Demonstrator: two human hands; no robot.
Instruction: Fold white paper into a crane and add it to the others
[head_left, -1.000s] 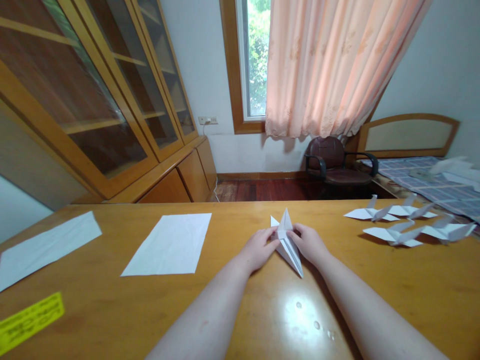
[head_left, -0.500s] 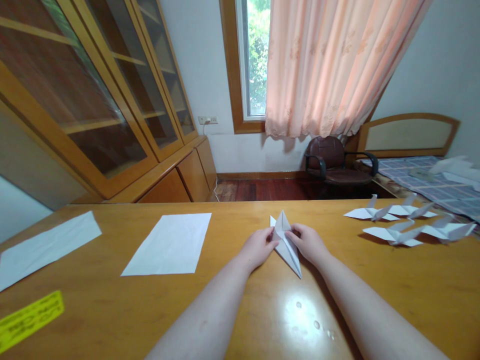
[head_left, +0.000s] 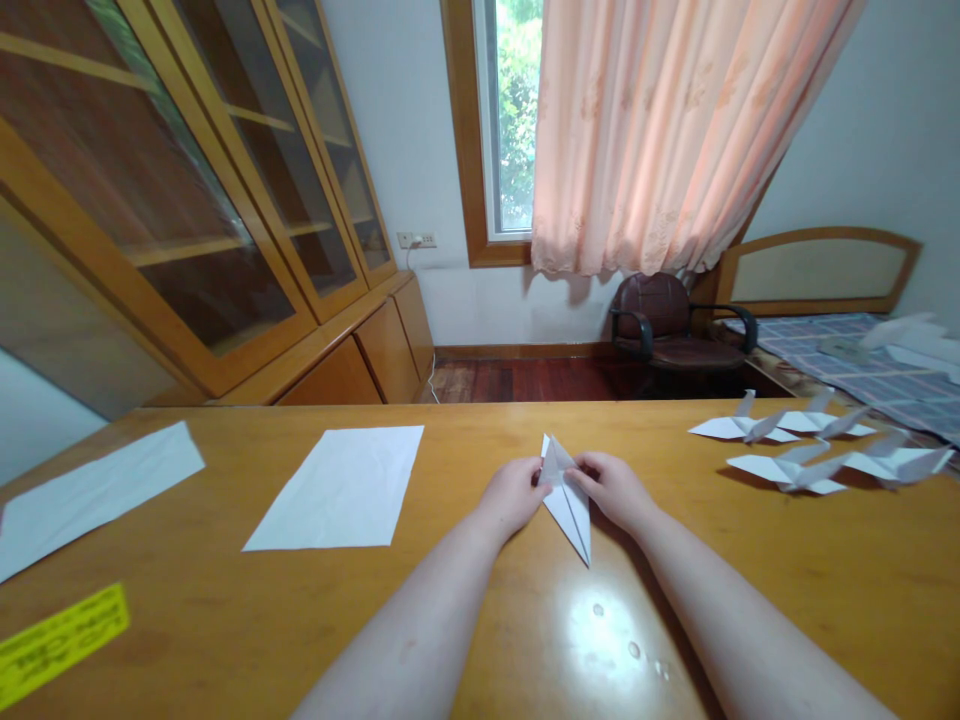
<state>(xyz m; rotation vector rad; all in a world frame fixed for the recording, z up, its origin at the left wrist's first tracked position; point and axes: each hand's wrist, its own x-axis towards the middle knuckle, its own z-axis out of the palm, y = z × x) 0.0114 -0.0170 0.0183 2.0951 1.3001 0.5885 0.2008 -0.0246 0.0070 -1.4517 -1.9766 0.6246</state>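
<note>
Between my hands is a piece of folded white paper [head_left: 568,505], an origami shape with a long point toward me and shorter points at the far end. My left hand [head_left: 516,494] pinches its left edge between thumb and fingers. At the upper right edge, my right hand [head_left: 606,484] grips it with the thumb on top and the fingers curled behind. The far side of the paper and some fingertips are hidden. Several finished white paper cranes [head_left: 795,468] stand on the table to the right of my right hand.
A flat white paper sheet [head_left: 341,488] lies left of my hands on the wooden table [head_left: 247,640]. Farther left is another white sheet [head_left: 97,500], with a yellow label [head_left: 64,640] nearer me. A brown armchair [head_left: 664,320] stands beyond the table's far edge.
The folded paper has turned slightly and shifted toward me, its near point now lower and a little farther left. Both hands keep hold of it in nearly the same place.
</note>
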